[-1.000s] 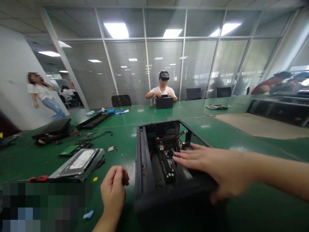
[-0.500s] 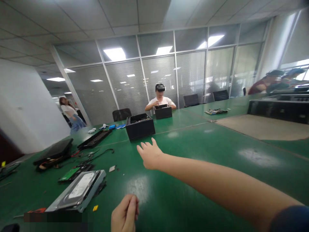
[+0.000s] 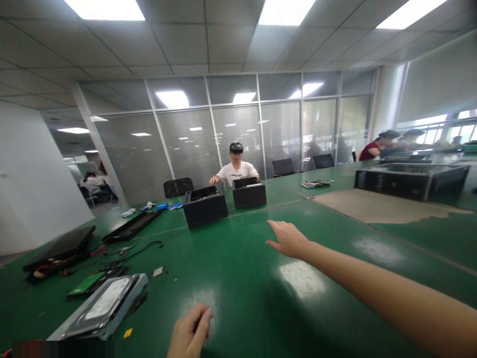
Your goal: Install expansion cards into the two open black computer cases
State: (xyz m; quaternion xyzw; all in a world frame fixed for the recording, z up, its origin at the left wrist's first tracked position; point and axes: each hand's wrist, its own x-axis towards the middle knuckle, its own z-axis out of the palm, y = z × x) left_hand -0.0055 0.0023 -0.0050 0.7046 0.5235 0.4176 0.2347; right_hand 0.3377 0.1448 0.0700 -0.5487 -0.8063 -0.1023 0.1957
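Since half a second ago, the right hand [image 3: 287, 239] has moved off rightward from the black computer case [image 3: 205, 214]; its fingers are extended, released and empty. The left hand [image 3: 190, 330] curls in a loose fist, nothing visible in it. Boxy and open-topped, with a plain dark front, the case stands well across the green table [image 3: 223, 268], beside a second black case [image 3: 249, 197] before a co-worker [image 3: 238, 171]. Glare spots the glossy surface; a silver drive [image 3: 108, 301] lies at left. Behind, a glass partition [image 3: 186, 146] rises beneath bright ceiling lights [image 3: 286, 11].
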